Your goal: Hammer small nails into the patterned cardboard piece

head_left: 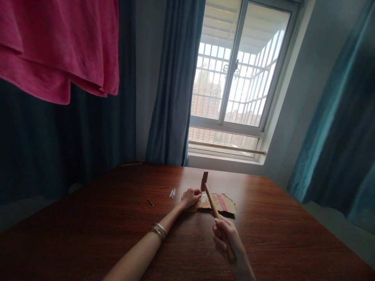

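A flat piece of cardboard (222, 203) with a pink strip lies on the dark wooden table (102, 218). My left hand (191, 196) rests on its left end, fingers curled and pinched together; what they hold is too small to make out. My right hand (225, 234) is wrapped round the wooden handle of a hammer (211, 201). The hammer head (204, 180) is raised just above and right of my left hand's fingers. Bracelets sit on my left wrist.
Several thin nails (172, 192) lie on the table left of the cardboard, one more (150, 202) further left. A window with bars is behind the table, blue curtains on both sides, and a pink cloth (58, 47) hangs at the upper left.
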### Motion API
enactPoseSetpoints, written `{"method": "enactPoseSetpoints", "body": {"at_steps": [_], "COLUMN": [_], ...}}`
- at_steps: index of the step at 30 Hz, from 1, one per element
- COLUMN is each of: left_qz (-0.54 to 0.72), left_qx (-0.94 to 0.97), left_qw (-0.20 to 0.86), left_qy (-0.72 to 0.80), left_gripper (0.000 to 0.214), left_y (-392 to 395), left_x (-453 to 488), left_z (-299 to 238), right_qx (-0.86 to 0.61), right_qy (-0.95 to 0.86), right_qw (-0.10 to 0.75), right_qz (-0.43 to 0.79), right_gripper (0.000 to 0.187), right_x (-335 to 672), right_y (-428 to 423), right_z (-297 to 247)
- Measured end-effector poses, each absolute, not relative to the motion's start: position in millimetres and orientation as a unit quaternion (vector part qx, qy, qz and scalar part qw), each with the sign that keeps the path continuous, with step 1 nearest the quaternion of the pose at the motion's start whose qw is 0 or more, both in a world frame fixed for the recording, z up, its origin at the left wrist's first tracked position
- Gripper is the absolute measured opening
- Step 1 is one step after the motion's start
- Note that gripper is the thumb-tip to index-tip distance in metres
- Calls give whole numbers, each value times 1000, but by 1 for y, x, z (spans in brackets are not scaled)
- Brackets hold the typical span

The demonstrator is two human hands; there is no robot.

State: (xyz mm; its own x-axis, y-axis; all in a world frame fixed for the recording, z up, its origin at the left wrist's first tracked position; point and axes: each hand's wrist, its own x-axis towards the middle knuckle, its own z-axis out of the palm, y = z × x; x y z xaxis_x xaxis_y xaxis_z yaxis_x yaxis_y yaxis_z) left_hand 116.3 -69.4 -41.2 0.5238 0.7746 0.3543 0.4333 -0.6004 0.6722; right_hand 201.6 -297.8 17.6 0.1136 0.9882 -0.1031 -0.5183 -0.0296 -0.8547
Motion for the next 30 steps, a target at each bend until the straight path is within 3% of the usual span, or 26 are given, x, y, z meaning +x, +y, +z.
{"method": "enactPoseSetpoints", "body": {"at_steps": [30], "left_qz": [314], "left_qx": [824], "left_qw": [286], "left_qy": [375], "left_gripper": [28], "left_y": [-65], "left_x": [117], "left_z": [-46], "right_qx": [-393], "right_qy": [-309], "right_qw": [616], "right_qz": [608], "right_gripper": [34], "right_x": [206], "right_y": [-296], "right_z": [19]}}
